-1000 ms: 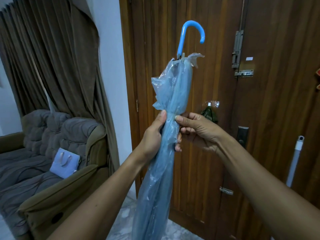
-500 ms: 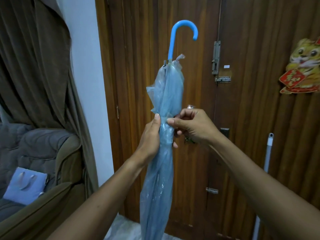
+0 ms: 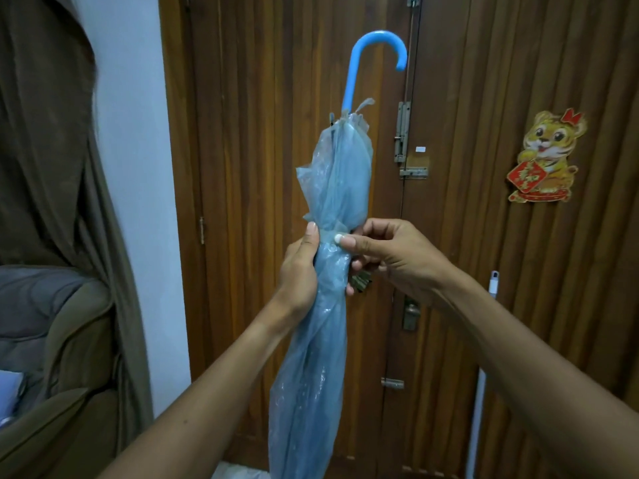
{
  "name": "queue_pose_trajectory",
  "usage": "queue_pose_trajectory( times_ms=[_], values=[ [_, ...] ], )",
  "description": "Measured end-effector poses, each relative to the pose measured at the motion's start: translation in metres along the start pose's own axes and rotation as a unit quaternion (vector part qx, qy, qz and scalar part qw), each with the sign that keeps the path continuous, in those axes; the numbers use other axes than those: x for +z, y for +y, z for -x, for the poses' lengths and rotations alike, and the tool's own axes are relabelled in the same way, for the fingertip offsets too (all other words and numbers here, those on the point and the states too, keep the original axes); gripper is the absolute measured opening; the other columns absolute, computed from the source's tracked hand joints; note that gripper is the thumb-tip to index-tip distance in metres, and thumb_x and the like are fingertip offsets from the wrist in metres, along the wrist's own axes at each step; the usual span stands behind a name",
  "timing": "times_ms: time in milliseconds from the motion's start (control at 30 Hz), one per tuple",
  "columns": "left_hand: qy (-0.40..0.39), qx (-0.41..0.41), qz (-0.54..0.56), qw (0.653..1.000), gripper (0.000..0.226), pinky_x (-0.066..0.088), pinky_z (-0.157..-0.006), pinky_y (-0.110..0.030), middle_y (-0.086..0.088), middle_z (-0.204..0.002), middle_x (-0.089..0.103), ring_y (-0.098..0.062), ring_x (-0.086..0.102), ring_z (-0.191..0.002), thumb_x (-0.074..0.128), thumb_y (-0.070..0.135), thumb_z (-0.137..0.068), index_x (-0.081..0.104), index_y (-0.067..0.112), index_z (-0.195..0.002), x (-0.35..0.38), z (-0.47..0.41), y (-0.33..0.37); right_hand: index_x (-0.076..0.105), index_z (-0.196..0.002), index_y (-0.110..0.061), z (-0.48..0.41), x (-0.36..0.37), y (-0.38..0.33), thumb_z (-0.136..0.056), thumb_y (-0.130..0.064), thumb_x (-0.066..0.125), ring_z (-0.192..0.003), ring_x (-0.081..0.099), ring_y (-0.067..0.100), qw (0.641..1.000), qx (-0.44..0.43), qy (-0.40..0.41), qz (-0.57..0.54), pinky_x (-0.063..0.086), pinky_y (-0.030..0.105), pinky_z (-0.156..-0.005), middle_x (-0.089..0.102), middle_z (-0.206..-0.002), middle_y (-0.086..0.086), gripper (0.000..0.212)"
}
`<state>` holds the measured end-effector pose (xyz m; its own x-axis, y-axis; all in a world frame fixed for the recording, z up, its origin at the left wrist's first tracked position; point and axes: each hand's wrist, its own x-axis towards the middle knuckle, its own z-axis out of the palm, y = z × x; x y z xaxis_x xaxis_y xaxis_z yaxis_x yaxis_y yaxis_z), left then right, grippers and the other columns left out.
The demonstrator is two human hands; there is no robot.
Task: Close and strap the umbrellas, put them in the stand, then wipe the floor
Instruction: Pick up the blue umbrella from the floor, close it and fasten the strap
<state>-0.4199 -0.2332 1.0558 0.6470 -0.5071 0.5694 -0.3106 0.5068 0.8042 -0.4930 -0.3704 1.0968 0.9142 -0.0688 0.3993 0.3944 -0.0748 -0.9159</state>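
Observation:
A closed umbrella (image 3: pixel 337 174) of translucent light-blue plastic stands upright in front of me, its blue hooked handle (image 3: pixel 366 57) at the top. My left hand (image 3: pixel 301 267) grips the gathered canopy at its waist from the left. My right hand (image 3: pixel 394 257) pinches the same spot from the right, thumb pressed on the white snap of the strap (image 3: pixel 337 238). The canopy is cinched tight there and bulges above and below. The umbrella's tip is out of view below.
A brown wooden double door (image 3: pixel 466 236) with bolts and a lock fills the background, with a tiger sticker (image 3: pixel 546 157) on it. A white mop handle (image 3: pixel 484 357) leans at the right. A brown curtain (image 3: pixel 52 133) and a grey-brown sofa (image 3: pixel 58 357) are at the left.
The view has swung right and moved closer to the door. The canopy is now gathered tighter at the waist, with my right thumb pressed on the strap's snap.

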Motion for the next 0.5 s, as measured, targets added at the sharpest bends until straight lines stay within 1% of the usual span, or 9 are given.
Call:
queue_pose_trajectory(
  times_ms=[100, 233, 300, 367, 400, 500],
  values=[
    [-0.004, -0.005, -0.008, 1.000, 0.064, 0.054, -0.046, -0.030, -0.014, -0.067, 0.067, -0.025, 0.062, -0.047, 0.019, 0.040, -0.108, 0.066, -0.003, -0.111, -0.001, 0.000, -0.005, 0.062, -0.088, 0.001, 0.001, -0.001, 0.001, -0.081, -0.007, 0.078, -0.058, 0.063, 0.016, 1.000, 0.006, 0.007, 0.009, 0.056, 0.022, -0.056, 0.070, -0.079, 0.014, 0.019],
    [-0.009, 0.006, -0.029, 1.000, 0.062, 0.055, -0.048, -0.031, -0.014, -0.068, 0.067, -0.027, 0.062, -0.047, 0.017, 0.040, -0.109, 0.069, 0.006, -0.105, 0.002, -0.005, -0.011, 0.063, -0.096, 0.004, 0.004, -0.004, -0.002, -0.079, -0.009, 0.080, -0.059, 0.063, 0.018, 0.998, -0.010, 0.030, 0.047, 0.056, 0.023, -0.057, 0.070, -0.083, 0.016, 0.027],
    [-0.022, 0.012, -0.039, 0.999, 0.063, 0.055, -0.049, -0.032, -0.012, -0.066, 0.068, -0.027, 0.062, -0.048, 0.016, 0.040, -0.109, 0.068, 0.005, -0.103, 0.005, -0.006, -0.013, 0.064, -0.098, 0.010, 0.007, -0.007, -0.005, -0.079, -0.009, 0.079, -0.060, 0.063, 0.017, 0.996, -0.014, 0.034, 0.076, 0.057, 0.022, -0.058, 0.070, -0.086, 0.018, 0.031],
    [-0.032, 0.012, -0.035, 0.999, 0.064, 0.054, -0.048, -0.031, -0.011, -0.062, 0.067, -0.025, 0.061, -0.045, 0.015, 0.038, -0.109, 0.067, 0.002, -0.100, 0.009, -0.005, -0.016, 0.063, -0.099, 0.017, 0.010, -0.012, -0.007, -0.081, -0.008, 0.078, -0.061, 0.065, 0.017, 0.994, -0.013, 0.040, 0.099, 0.057, 0.021, -0.058, 0.072, -0.091, 0.020, 0.035],
    [-0.035, 0.012, -0.031, 0.999, 0.063, 0.054, -0.047, -0.031, -0.010, -0.059, 0.066, -0.024, 0.061, -0.044, 0.015, 0.038, -0.109, 0.065, 0.000, -0.101, 0.012, -0.006, -0.018, 0.062, -0.099, 0.018, 0.010, -0.016, -0.008, -0.081, -0.008, 0.078, -0.061, 0.066, 0.016, 0.993, -0.011, 0.042, 0.108, 0.057, 0.021, -0.058, 0.073, -0.092, 0.019, 0.035],
    [-0.024, 0.010, -0.028, 0.999, 0.061, 0.056, -0.046, -0.031, -0.011, -0.060, 0.066, -0.023, 0.062, -0.043, 0.016, 0.040, -0.108, 0.062, 0.000, -0.111, 0.021, -0.009, -0.025, 0.064, -0.100, 0.011, 0.011, -0.023, -0.010, -0.081, -0.012, 0.079, -0.061, 0.066, 0.017, 0.992, -0.008, 0.043, 0.116, 0.058, 0.023, -0.058, 0.075, -0.093, 0.018, 0.033]
  ],
)
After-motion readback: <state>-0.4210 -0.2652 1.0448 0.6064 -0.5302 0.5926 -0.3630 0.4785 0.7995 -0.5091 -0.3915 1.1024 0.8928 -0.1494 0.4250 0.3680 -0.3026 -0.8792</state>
